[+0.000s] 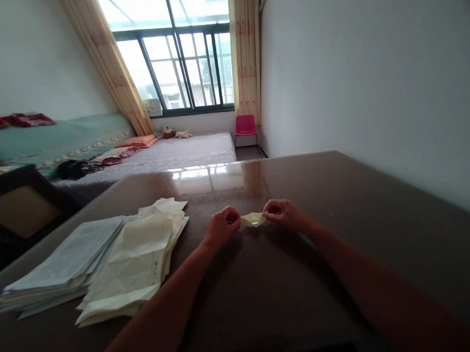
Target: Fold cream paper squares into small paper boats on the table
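A small folded piece of cream paper [253,219] is held just above the dark brown table [340,233], near its middle. My left hand [222,226] pinches the paper's left end with its fingers curled. My right hand [284,214] pinches the right end the same way. Both forearms reach in from the bottom of the view.
Two stacks of paper lie on the table's left: cream folded sheets [137,260] and printed pages [70,261]. Beyond the table are a bed [171,153], a pink chair [245,125], a window with curtains and a dark framed chair [20,208] at left. A white wall runs along the right.
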`<control>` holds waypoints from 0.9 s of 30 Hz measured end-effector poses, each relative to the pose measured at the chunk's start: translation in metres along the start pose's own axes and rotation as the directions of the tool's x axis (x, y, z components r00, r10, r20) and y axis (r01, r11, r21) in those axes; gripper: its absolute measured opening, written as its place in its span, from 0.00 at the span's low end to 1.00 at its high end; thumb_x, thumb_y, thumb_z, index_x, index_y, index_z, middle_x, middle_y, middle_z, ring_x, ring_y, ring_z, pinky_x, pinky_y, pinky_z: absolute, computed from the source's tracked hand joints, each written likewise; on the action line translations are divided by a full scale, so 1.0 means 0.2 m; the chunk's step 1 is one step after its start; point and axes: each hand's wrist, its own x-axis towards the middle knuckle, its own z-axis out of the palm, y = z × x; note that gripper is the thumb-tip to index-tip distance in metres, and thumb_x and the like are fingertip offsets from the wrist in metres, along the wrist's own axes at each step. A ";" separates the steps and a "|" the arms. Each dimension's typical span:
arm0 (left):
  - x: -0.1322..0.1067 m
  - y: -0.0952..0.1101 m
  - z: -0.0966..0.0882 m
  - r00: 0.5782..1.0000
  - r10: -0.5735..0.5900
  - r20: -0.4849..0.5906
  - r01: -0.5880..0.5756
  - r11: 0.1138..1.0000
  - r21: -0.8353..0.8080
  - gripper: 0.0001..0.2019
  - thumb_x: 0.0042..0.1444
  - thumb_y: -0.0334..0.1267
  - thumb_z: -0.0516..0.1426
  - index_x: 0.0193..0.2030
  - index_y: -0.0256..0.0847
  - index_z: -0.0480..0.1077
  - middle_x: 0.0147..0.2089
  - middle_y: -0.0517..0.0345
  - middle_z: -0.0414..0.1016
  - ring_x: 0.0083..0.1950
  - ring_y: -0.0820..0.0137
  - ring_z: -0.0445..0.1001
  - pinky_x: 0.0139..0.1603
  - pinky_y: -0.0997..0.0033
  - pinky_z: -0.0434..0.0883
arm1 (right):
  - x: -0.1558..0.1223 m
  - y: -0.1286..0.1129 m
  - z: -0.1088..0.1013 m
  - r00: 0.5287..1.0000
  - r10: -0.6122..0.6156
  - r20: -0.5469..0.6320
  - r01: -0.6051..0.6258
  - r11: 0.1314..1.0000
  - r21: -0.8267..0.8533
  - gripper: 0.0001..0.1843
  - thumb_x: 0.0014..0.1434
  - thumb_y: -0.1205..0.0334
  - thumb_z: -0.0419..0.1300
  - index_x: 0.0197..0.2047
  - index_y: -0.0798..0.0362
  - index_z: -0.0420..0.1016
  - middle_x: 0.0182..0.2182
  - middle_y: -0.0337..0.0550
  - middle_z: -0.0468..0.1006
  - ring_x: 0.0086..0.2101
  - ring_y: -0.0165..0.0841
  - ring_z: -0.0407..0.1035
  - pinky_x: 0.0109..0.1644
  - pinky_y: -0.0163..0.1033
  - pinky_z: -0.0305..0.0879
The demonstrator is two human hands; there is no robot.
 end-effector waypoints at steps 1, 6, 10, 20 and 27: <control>0.00 -0.01 -0.01 1.000 -0.008 0.011 0.008 1.000 0.011 0.04 0.47 0.36 0.57 0.28 0.37 0.70 0.27 0.61 0.73 0.29 0.74 0.71 0.32 0.76 0.68 | 0.00 0.01 -0.01 1.000 0.018 0.009 -0.018 1.000 0.009 0.08 0.51 0.59 0.61 0.30 0.55 0.73 0.26 0.39 0.76 0.28 0.29 0.67 0.32 0.33 0.61; 0.02 -0.03 -0.05 0.992 0.023 0.122 -0.034 0.996 0.087 0.02 0.47 0.33 0.55 0.29 0.38 0.68 0.27 0.62 0.71 0.29 0.74 0.69 0.32 0.75 0.67 | -0.01 0.03 -0.04 0.991 0.040 0.127 -0.059 0.986 0.156 0.08 0.48 0.63 0.61 0.25 0.54 0.64 0.36 0.44 0.79 0.34 0.33 0.71 0.36 0.34 0.65; -0.01 0.00 -0.06 0.962 0.151 0.230 -0.188 0.970 0.152 0.10 0.49 0.31 0.53 0.39 0.41 0.68 0.37 0.60 0.72 0.36 0.72 0.70 0.38 0.74 0.68 | -0.01 0.03 -0.01 0.991 0.012 0.132 -0.023 0.996 0.083 0.09 0.47 0.61 0.62 0.25 0.54 0.63 0.32 0.42 0.79 0.30 0.31 0.70 0.32 0.33 0.63; -0.02 -0.01 -0.01 0.953 0.133 0.272 -0.183 0.969 0.167 0.09 0.53 0.43 0.58 0.33 0.41 0.75 0.37 0.58 0.76 0.39 0.69 0.72 0.43 0.74 0.66 | -0.02 -0.03 0.02 0.990 -0.043 0.133 0.026 0.992 0.124 0.10 0.49 0.60 0.61 0.26 0.54 0.63 0.34 0.43 0.79 0.30 0.30 0.69 0.33 0.33 0.63; -0.02 0.00 -0.01 0.968 0.047 0.248 -0.110 0.963 0.248 0.13 0.55 0.45 0.55 0.33 0.38 0.75 0.30 0.59 0.75 0.31 0.71 0.71 0.33 0.75 0.64 | -0.01 0.04 -0.02 0.987 -0.020 0.161 0.013 0.999 0.048 0.10 0.51 0.58 0.61 0.27 0.55 0.66 0.33 0.44 0.78 0.32 0.32 0.70 0.35 0.35 0.65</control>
